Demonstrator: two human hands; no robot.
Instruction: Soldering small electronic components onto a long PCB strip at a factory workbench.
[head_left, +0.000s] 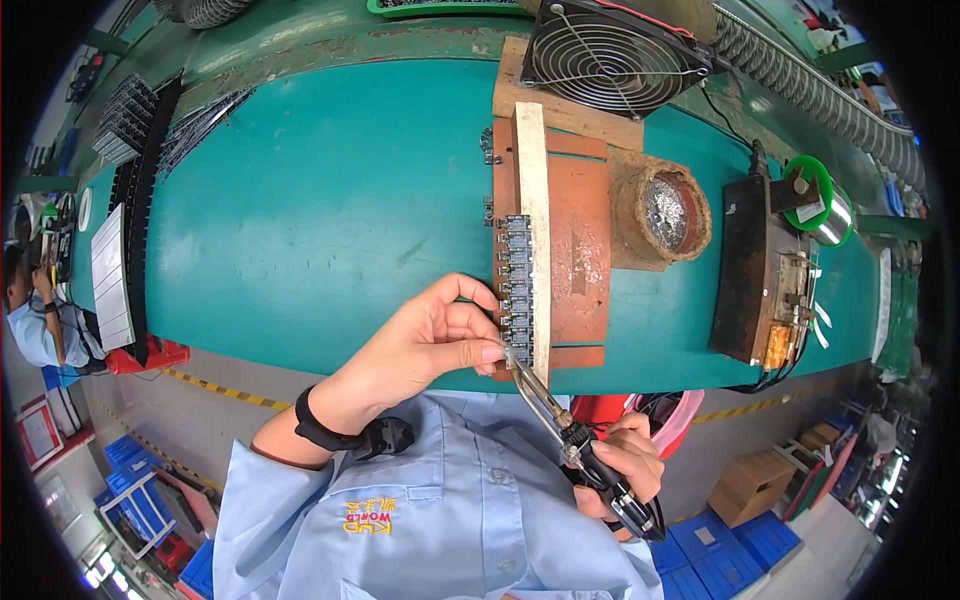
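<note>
Teal bench (330,220) lies bare leftward; left hand (430,345) seemingly pinches solder wire, right hand (625,465) grips soldering iron (560,420) at jig (545,250) edge.

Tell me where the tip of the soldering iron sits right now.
In the head view, the black-handled soldering iron, held in the right hand, has its tip at the near end of the row of small grey components, beside the left hand's fingertips.
</note>
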